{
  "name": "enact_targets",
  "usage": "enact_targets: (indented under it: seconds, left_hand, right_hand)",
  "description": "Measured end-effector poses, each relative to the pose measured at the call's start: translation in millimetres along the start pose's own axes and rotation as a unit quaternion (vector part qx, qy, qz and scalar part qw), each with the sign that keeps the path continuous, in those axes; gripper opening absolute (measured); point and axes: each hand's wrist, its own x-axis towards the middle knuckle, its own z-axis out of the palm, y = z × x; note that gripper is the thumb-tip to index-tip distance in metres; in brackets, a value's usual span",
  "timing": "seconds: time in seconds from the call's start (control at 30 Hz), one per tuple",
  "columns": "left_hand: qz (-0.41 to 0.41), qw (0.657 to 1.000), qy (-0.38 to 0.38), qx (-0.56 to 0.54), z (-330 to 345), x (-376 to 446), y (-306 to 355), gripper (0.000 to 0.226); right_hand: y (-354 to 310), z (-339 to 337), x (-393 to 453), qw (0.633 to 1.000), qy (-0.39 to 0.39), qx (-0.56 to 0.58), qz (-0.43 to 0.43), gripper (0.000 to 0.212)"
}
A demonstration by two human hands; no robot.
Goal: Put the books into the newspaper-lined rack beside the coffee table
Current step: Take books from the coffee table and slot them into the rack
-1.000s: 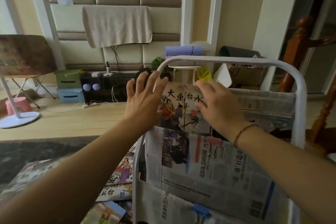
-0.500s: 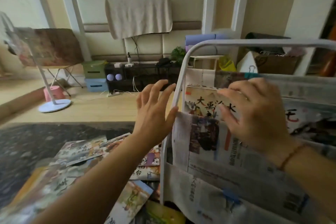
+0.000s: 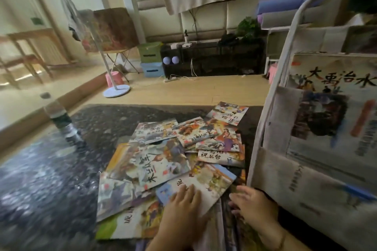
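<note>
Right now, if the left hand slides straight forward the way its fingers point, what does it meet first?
The left hand already lies on the blue-cornered book; probably next comes the overlapping book with large black characters, though the height is unclear.

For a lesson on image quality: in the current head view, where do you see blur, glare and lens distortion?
Head view: motion blur smears the bottle and the left of the table; that glossy top shows pale glare. The books stay fairly readable, and both hands, left hand and right hand, look soft. The rack frame bows from wide-angle distortion.
</note>
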Motion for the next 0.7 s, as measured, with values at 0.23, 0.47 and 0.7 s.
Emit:
enact_targets:
  seconds: [0.23, 0.47, 0.7]
  left_hand:
    - [0.042, 0.993, 0.092, 0.063, 23.0, -13.7, -2.0, 0.039]
    - [0.019, 0.993, 0.113, -0.012, 29.0, -63.0, -48.7, 0.075]
    - [0.041, 0.988, 0.005, -0.147, 15.5, -82.3, -79.9, 0.053]
  right_hand:
    - [-13.0, -0.6, -8.5, 0.954, 0.072, -0.243, -0.164, 0.037]
    - [-53.3, 30.1, 50.2, 0.835, 0.040, -0.462, -0.297, 0.054]
    - [-66.5, 60.7, 112.2, 0.740, 0.030, -0.643, -0.195, 0.066]
